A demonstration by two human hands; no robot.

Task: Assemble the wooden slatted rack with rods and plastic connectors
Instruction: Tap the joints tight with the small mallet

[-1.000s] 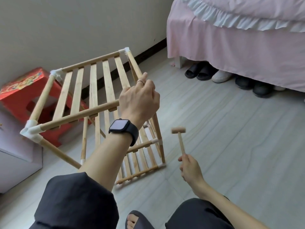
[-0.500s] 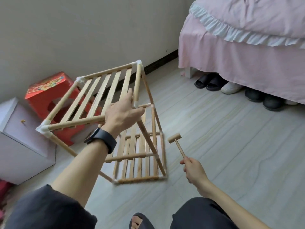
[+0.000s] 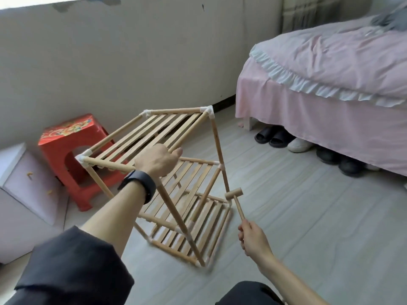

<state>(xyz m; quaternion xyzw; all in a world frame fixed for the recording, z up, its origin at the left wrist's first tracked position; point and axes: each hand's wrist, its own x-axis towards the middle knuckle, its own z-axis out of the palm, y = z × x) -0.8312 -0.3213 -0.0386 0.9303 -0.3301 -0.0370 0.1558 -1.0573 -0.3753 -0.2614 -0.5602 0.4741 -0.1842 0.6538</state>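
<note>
The wooden slatted rack stands tilted on the floor, three slatted shelves joined by rods and white plastic connectors. My left hand, with a black watch on the wrist, grips the near corner of the top shelf, fingers curled round the rod. To the right of the rack, my right hand holds the handle of a small wooden mallet. The mallet head sits just beside the rack's right upright rod, level with the lowest shelf.
A red plastic stool stands behind the rack on the left, next to a white box. A bed with a pink cover fills the right, with several shoes under it. The wall runs along the back.
The rack has swung round and tipped so its top shelf lies flatter. My left hand shifted its hold to the near corner rod. The mallet stayed raised at the rack's right side.
</note>
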